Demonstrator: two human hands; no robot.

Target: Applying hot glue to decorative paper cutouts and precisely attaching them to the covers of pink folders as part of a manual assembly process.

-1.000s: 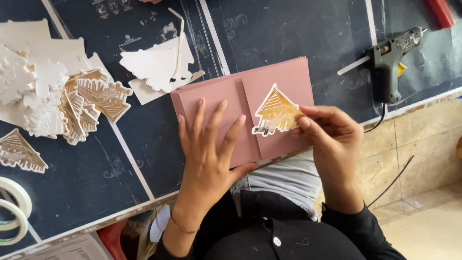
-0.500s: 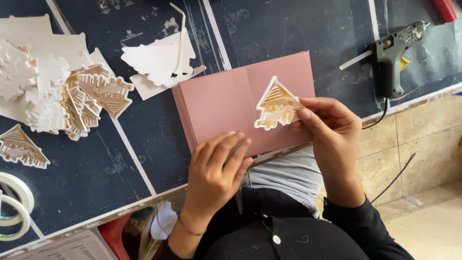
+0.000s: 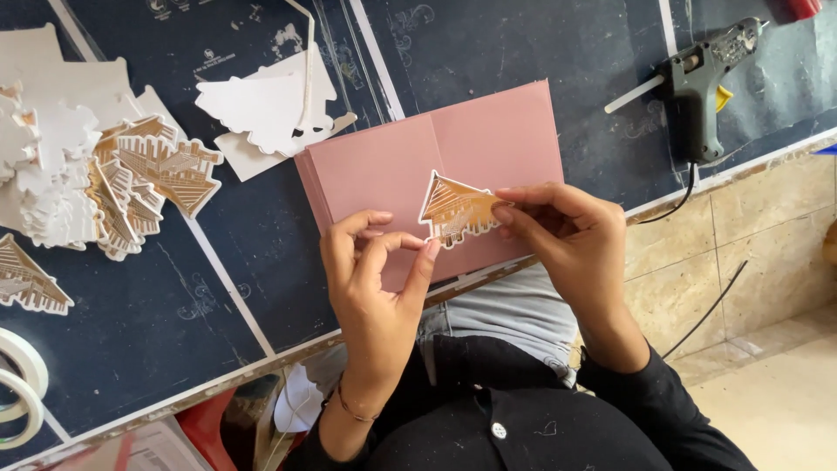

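Cutout pinched at both ends, held just over the pink card.

Your right hand [image 3: 567,235] pinches the cutout [image 3: 455,212] by its right corner, thumb and forefinger pressed together on the edge. Your left hand [image 3: 375,270] is at its lower left edge, thumb and forefinger curled in with the tips closed on or right at the paper; whether they truly grip it cannot be told. The cutout lies between the two hands, its long axis running left to right, peak pointing up and left. It sits over the lower middle of the card [image 3: 410,166], near the fold, on the dark mat [image 3: 261,270]. The right hand has the firmer hold. The glue gun [image 3: 702,78] lies well apart, up right; the pile of cutouts [image 3: 105,174] well off left.
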